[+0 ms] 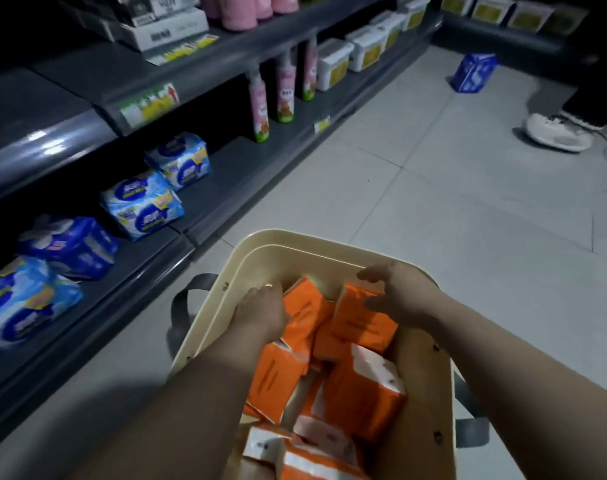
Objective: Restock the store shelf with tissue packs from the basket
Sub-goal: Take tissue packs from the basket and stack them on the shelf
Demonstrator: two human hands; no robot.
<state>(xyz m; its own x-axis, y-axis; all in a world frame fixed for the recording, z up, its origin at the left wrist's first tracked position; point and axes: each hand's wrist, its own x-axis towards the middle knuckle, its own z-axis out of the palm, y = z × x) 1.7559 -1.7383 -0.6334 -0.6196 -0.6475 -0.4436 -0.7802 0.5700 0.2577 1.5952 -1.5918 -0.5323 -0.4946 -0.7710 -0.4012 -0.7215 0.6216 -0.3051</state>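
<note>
Basket (pixel 260 244): orange packs (pixel 361 393) piled inside.
Left hand (pixel 260 311): at one's edge; we cannot tell its finger grip.
Right hand (pixel 401 292): our fingers wide, over another.

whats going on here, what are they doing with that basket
A person has both hands in a cream basket of orange tissue packs beside the store shelf. The left hand is against the left pack, its grip unclear; the right hand is spread open over the pack beside it. No orange pack is visible on the shelf yet.
</note>
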